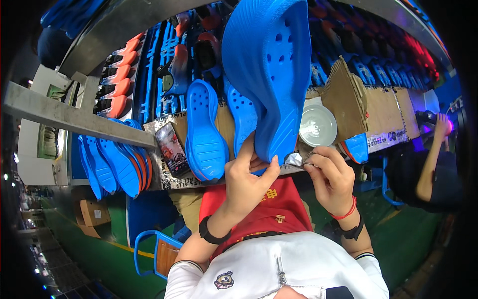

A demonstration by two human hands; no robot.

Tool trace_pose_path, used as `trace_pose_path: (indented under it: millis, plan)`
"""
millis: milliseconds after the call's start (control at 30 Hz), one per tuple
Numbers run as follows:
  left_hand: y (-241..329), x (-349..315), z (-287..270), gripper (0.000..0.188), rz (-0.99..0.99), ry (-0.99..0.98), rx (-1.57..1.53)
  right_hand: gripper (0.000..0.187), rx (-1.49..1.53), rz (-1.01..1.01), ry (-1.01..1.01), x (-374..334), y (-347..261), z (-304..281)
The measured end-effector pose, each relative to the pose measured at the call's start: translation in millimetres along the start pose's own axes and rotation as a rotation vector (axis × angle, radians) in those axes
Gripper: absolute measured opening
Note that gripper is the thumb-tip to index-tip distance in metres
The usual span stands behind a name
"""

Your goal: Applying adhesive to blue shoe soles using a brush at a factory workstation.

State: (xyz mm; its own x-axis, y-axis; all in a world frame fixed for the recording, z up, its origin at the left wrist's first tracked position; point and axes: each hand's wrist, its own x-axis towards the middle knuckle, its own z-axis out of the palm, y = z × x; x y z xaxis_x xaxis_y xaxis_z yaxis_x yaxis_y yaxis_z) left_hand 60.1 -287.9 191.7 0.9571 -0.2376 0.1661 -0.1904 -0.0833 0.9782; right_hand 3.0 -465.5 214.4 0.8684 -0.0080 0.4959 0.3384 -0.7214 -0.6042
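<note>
My left hand (250, 175) is closed on the lower end of a large blue shoe sole (271, 74), thumb on one side and fingers behind. The sole stands tilted up, with several small holes near its upper end. Beside its lower end, my right hand (332, 177) is closed in a pinch; what its fingertips hold is too small to make out. A crumpled whitish scrap (295, 159) shows between the right fingertips and the sole. Just beyond that hand stands a white bowl (317, 124). Another blue sole (205, 132) lies on the bench, left of my left hand.
A phone (172, 149) lies at the bench's left, with a stack of blue soles (117, 164) farther left. A cardboard piece (344, 99) stands beside the bowl. Behind are racks of blue and orange shoe parts (119, 82). A co-worker's arm (433, 154) shows at right.
</note>
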Motion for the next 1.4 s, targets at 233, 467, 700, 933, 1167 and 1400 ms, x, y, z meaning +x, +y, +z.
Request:
trace_pose_path:
  millis: [233,467,700,933,1167,1400]
  plan:
    - [2.1,-2.0,-1.8,0.058,-0.006,0.028,-0.016,0.017,-0.112,-0.016,-0.012,0.5,-2.3,2.8]
    - [11.1,11.6,5.7,0.056,0.035,-0.068,-0.017,0.014,-0.222,0.032,0.104,-2.5,6.5,-14.1]
    - [58.1,42.1,29.3,0.059,-0.132,-0.387,-0.41,0.009,-0.222,0.245,0.372,-31.1,25.3,-71.2]
    - [172.3,191.0,120.0,0.055,0.114,-0.547,-0.554,0.008,-0.287,0.338,0.497,-54.5,19.3,-104.6]
    - [169.3,176.4,126.1,0.082,0.265,-0.524,-0.316,0.011,-0.207,0.273,0.365,-39.9,13.3,-88.8]
    - [39.4,51.8,-18.2,0.075,0.346,-0.055,0.51,0.012,-0.198,0.125,0.188,-12.6,29.9,-36.9]
